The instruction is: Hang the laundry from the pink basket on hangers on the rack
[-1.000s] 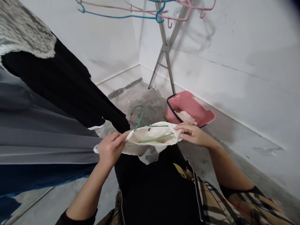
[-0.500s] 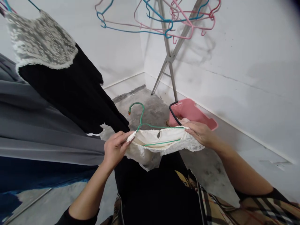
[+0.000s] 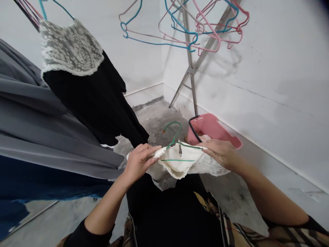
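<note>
My hands hold up a cream lace-edged garment (image 3: pixel 180 161) with a green wire hanger (image 3: pixel 172 128) inside it. The hanger's hook rises out of the top, and its bottom bar shows across the cloth. My left hand (image 3: pixel 140 164) pinches the garment's left end. My right hand (image 3: pixel 223 154) grips the right end, close to the hanger's right shoulder. The hanger's ends are hidden by the cloth and my fingers.
A black garment with a lace top (image 3: pixel 87 89) and grey cloth (image 3: pixel 38 127) hang at left. Blue and pink hangers (image 3: pixel 190 34) sit on a metal drying rack (image 3: pixel 191 72). A pink basket (image 3: pixel 213 128) stands on the concrete floor by the wall.
My hands have drawn closer together, and the garment now sags more narrowly around the hanger. The whole scene has shifted down and right in view as my head moved.
</note>
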Action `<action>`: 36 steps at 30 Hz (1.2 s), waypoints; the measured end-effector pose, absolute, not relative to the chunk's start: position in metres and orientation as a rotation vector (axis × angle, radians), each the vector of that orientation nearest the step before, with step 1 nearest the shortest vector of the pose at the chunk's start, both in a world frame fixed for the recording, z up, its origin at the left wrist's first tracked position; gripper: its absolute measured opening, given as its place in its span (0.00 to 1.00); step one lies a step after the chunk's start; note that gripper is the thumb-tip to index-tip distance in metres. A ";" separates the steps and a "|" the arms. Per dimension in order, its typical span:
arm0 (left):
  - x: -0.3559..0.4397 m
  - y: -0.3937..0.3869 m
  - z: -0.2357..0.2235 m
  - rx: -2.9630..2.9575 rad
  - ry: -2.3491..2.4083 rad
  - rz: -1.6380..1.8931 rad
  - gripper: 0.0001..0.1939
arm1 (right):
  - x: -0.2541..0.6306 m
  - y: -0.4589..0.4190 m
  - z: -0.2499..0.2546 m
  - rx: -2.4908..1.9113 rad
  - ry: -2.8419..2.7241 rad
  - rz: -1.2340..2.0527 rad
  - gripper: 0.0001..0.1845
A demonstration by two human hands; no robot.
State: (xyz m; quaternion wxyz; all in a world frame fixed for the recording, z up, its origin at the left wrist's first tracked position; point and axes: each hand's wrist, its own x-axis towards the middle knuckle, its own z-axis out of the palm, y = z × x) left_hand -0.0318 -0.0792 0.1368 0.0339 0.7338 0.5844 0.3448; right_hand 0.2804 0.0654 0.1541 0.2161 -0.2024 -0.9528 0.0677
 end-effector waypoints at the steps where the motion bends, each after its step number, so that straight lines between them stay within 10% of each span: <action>1: -0.036 -0.079 0.139 2.252 1.750 1.056 0.19 | 0.282 0.066 0.156 -0.571 -2.629 0.170 0.16; 15: -0.070 -0.087 0.145 1.916 2.226 1.457 0.09 | 0.295 0.065 0.168 -0.705 -2.542 0.273 0.16; 22: -0.035 -0.079 0.144 2.466 1.970 0.994 0.13 | 0.292 0.064 0.171 -0.642 -2.539 0.295 0.15; 36: -0.041 -0.064 0.147 2.238 2.200 1.557 0.12 | 0.300 0.073 0.185 -0.827 -2.376 0.578 0.16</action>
